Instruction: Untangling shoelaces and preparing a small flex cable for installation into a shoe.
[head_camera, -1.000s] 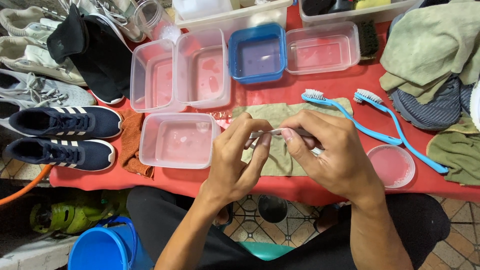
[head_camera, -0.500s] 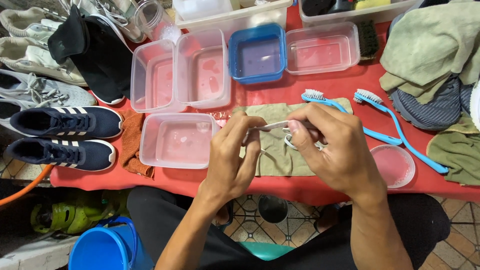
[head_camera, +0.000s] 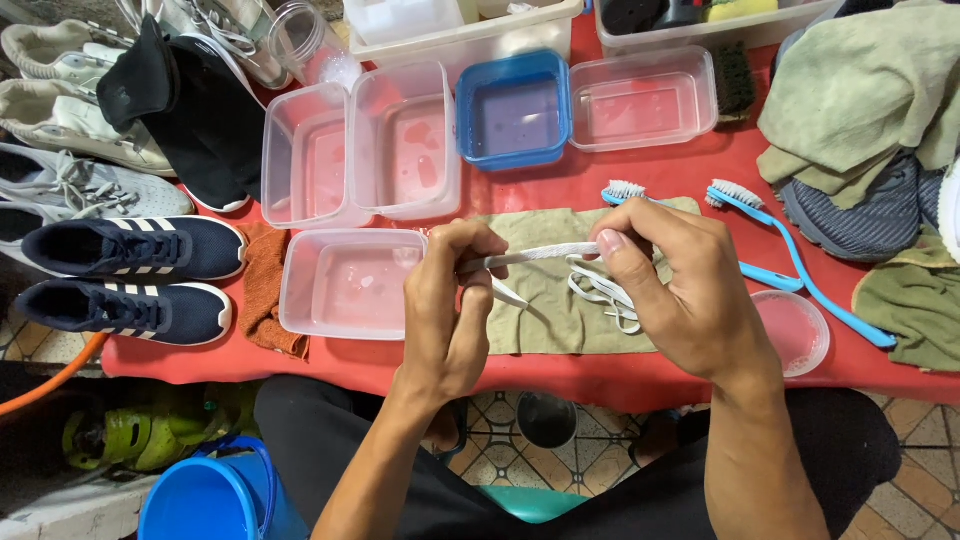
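Head camera looks down on two bare hands working over a red table (head_camera: 600, 190). Left hand (head_camera: 450, 305) pinches one end of a white shoelace (head_camera: 530, 257) between thumb and curled fingers; right hand (head_camera: 680, 290), at three o'clock from it, pinches the lace further along, so a short stretch runs taut between them. Slack lace loops lie on an olive cloth (head_camera: 545, 310) under the hands. At nine o'clock sits a clear plastic tub (head_camera: 345, 285) of water. At two o'clock lie two blue brushes (head_camera: 790, 255); at twelve, a blue tub (head_camera: 515, 110) among more clear ones. Dark blue sneakers (head_camera: 125, 275) stand far at nine o'clock.

The step in hand appears to be drawing the lace through the fingers, and a next pull would call for a firm pinch. Compared with a second ago, the hands have parted and the lace is stretched longer.
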